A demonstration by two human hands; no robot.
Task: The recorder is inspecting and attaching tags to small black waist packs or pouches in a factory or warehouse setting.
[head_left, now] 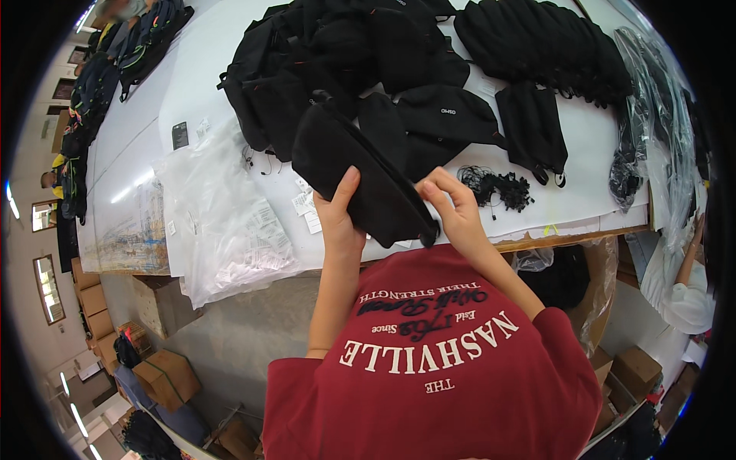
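Note:
A black fabric pouch (349, 172) is held up at a slant over the near edge of the table. My left hand (341, 215) grips its lower left side, the thumb lying across the front and the fingers hidden behind. At the pouch's right edge, my right hand (454, 207) has thumb and forefinger pinched together; whatever is between them is too small to make out. Just beyond lies another black pouch (448, 115) with a small white print. To the right of my right hand is a tangle of thin black cords (498, 188).
A heap of black pouches (330, 46) covers the far middle of the white table (138, 184), with a stacked row (544, 46) at far right. Clear plastic bags (222, 222) lie at left, beside white paper tags (313, 221). Cardboard boxes (167, 377) stand on the floor.

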